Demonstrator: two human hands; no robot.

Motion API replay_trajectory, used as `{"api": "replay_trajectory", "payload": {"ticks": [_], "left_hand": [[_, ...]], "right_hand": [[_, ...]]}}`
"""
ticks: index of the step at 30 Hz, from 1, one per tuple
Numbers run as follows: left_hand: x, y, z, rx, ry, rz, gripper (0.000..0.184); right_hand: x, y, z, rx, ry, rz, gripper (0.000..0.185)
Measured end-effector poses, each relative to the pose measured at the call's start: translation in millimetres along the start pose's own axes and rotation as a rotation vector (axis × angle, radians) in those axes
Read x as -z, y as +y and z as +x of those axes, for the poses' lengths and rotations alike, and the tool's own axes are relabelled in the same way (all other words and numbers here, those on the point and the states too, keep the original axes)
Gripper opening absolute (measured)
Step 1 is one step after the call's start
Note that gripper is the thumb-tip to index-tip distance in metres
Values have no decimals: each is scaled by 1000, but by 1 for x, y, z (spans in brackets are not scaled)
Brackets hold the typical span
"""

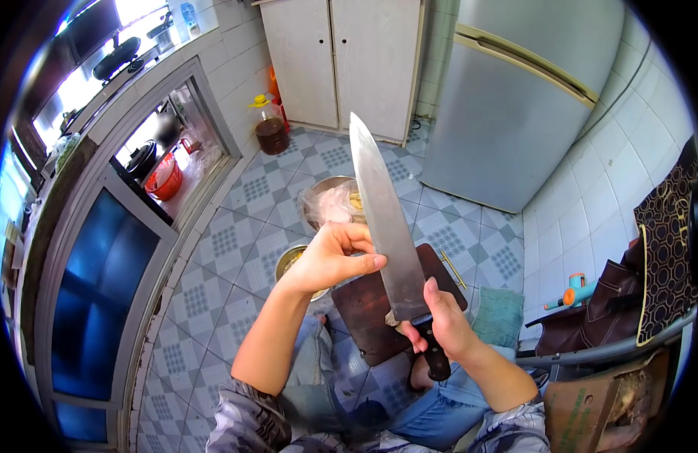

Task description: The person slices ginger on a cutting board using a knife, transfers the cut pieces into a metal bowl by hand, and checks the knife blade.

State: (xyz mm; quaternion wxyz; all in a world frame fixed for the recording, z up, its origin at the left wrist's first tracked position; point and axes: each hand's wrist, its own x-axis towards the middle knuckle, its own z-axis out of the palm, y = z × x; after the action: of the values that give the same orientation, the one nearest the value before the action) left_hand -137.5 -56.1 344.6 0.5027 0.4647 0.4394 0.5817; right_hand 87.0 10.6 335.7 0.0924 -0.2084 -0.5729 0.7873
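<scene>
A large kitchen knife [390,219] points upward, its broad blade facing me. My right hand [447,326] is closed around its dark handle, the thumb resting by the base of the blade. Against the blade's left edge, my left hand [335,258] has its fingers curled and its thumb by the metal; whether it pinches anything is hidden. A small pale brown bit [392,318] clings near the heel of the blade. Below lies a dark brown cutting board [364,321] on the tiled floor.
Beyond the board are a metal bowl [311,210] with a plastic bag and a smaller bowl [282,260]. Chopsticks [453,270] and a green cloth [498,313] lie at right. A jug [272,134], a fridge [508,106] and a cardboard box [583,404] stand around.
</scene>
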Motion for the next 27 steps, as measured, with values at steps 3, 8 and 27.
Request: {"api": "replay_trajectory", "payload": {"ticks": [3, 8, 27], "left_hand": [[1, 1, 0, -1, 13, 26, 18], [3, -4, 2, -50, 102, -41, 18], [15, -15, 8, -221, 248, -189, 26]], "right_hand": [[0, 1, 0, -7, 17, 7, 64], [-4, -1, 1, 10, 51, -7, 67], [-2, -5, -1, -53, -26, 131, 58]]}}
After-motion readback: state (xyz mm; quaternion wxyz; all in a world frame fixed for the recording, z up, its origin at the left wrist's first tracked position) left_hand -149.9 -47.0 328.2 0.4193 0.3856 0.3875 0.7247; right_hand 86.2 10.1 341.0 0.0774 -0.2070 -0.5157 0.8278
